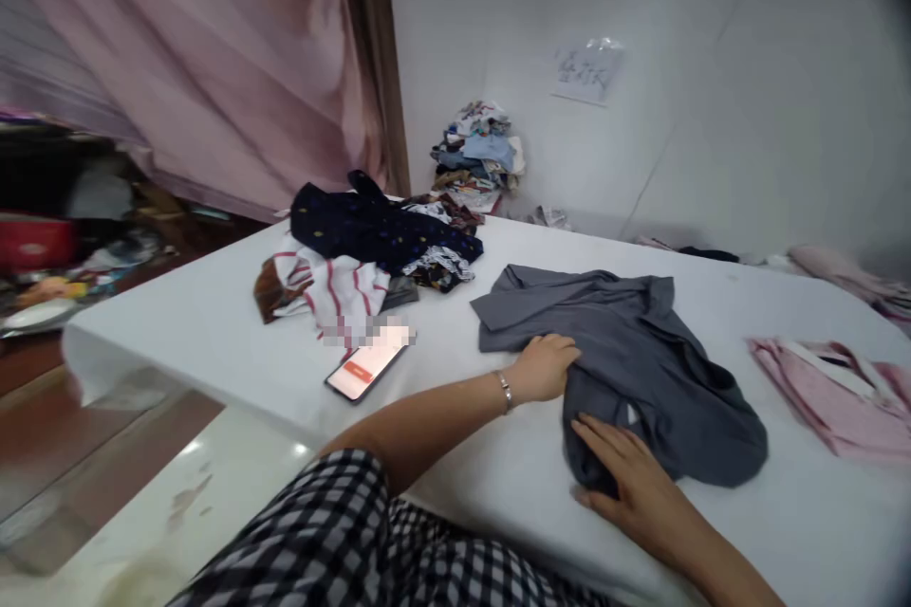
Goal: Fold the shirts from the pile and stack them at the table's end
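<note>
Lying crumpled on a white table (213, 322), a dark grey shirt (641, 370) spreads from a flat upper part at the far side into a bunched, rounded fold at the near right. It sits toward the right middle of the tabletop.

A person in a checked black-and-white garment leans over it. The left hand (545, 367), a thin bracelet at its wrist, curls loosely against the shirt's left edge, fingers tucked into the cloth. The right hand (630, 479) lies open and flat, palm down, fingertips pressing the near fold of the shirt.

Left of the shirt, a phone (365, 368) with a lit pink-and-red screen rests face up. Beyond it lies a heap of clothes (370, 251): a navy dotted piece over a red-striped white one and patterned fabrics. A folded pink garment (832, 394) lies at the right edge of the table. Against the far white wall, well apart, another pile of mixed clothing (478, 156) stands, beside a pink curtain (234, 57).
</note>
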{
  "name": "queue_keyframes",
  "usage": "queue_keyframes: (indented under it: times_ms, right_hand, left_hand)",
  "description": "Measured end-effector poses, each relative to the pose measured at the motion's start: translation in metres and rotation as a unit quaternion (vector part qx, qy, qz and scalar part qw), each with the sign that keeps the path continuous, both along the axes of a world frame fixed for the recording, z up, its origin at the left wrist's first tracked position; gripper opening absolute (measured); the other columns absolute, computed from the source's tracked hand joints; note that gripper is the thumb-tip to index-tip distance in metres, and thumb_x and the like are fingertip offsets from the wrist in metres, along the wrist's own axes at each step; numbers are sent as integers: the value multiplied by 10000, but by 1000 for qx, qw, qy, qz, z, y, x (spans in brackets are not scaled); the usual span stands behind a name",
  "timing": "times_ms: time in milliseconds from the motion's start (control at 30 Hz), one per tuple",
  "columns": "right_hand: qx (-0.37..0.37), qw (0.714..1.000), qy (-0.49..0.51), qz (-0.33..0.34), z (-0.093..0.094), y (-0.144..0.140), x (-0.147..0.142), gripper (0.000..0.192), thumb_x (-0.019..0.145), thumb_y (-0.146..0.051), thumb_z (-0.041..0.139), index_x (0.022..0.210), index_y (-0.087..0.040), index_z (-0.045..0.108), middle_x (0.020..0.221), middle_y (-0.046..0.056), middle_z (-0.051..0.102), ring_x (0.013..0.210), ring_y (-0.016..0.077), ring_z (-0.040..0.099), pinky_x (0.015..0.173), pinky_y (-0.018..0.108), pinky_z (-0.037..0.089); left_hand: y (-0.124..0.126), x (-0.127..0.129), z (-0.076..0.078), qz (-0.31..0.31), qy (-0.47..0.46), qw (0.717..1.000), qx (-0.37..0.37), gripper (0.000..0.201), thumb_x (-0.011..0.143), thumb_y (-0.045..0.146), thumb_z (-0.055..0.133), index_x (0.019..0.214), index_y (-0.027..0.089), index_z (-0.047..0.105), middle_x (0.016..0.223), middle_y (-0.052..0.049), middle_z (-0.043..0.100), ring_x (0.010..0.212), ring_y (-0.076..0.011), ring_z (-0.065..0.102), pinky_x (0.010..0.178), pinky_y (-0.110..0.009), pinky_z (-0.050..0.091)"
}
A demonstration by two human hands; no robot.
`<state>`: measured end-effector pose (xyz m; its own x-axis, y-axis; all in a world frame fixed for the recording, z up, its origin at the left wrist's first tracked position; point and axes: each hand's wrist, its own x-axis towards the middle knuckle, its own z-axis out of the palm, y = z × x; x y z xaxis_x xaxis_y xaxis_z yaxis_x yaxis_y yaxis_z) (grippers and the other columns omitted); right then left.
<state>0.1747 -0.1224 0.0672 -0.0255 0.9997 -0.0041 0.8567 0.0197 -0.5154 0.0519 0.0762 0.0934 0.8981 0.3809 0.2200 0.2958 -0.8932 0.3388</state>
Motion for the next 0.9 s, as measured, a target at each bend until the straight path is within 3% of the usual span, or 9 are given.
queue_keyframes:
  times_ms: [200,267,367,467,567,633,700,800,900]
  right_hand:
    - [67,996,46,-41,-20,8,9,341,688,-369,598,969,-506,735,1075,54,721,1033,383,659,896,526,545]
    - [66,990,105,-73,-10,8,13,225,688,-394,601,829,-496,743,946,48,740,944,369,686,842,495,566]
    - [57,960,206,-179,19,3,21,196,680,-475,637,832,-414,744,911,51,744,883,343,697,773,462,584]
    - [75,891,338,-294,55,-11,35,317,627,-482,721,879,-288,726,817,58,727,701,266,681,600,372,575]
    - [199,780,461,-373,84,-32,54,346,574,-433,765,854,-242,698,742,21,684,579,176,614,504,272,512]
    - [305,706,492,-408,93,-50,67,266,573,-396,751,778,-239,688,718,10,662,579,159,600,513,257,499]
    - [344,674,500,-421,92,-67,77,181,583,-375,719,691,-237,673,687,21,651,589,173,602,538,280,507]
    - [277,721,508,-381,81,-86,86,128,588,-337,671,663,-233,675,727,57,683,676,231,641,639,355,534]
    - [199,781,502,-314,71,-90,96,134,592,-309,637,681,-218,678,747,64,692,761,261,656,725,391,528]
  left_hand:
    - [26,-8,-9,81,51,993,64,417,796,92,469,1198,157,560,1322,-139,561,1209,-263,491,936,-426,431]
    - [32,-8,-11,106,63,990,68,393,818,95,443,1189,152,560,1257,-141,597,1157,-261,523,907,-426,434]
    - [42,-7,-10,116,80,988,66,325,820,92,443,1097,151,603,1154,-134,643,1095,-257,557,877,-423,438]
    - [50,-10,0,117,94,986,71,265,807,79,455,988,149,636,1081,-134,670,1046,-256,583,859,-414,441]
    - [54,-21,16,113,91,986,85,265,810,58,436,963,138,637,997,-141,683,978,-258,607,871,-437,432]
    - [52,-33,23,95,79,987,100,269,827,59,418,970,136,633,981,-141,678,981,-262,603,885,-445,425]
    - [45,-48,24,67,72,989,110,279,838,57,405,972,143,634,974,-137,674,983,-259,601,871,-427,431]
    - [31,-73,16,27,102,988,110,327,834,36,378,975,157,647,958,-118,679,940,-246,611,827,-393,454]
    - [26,-90,14,7,115,992,44,359,814,101,469,1118,193,636,1081,-90,682,1023,-237,610,842,-350,473]
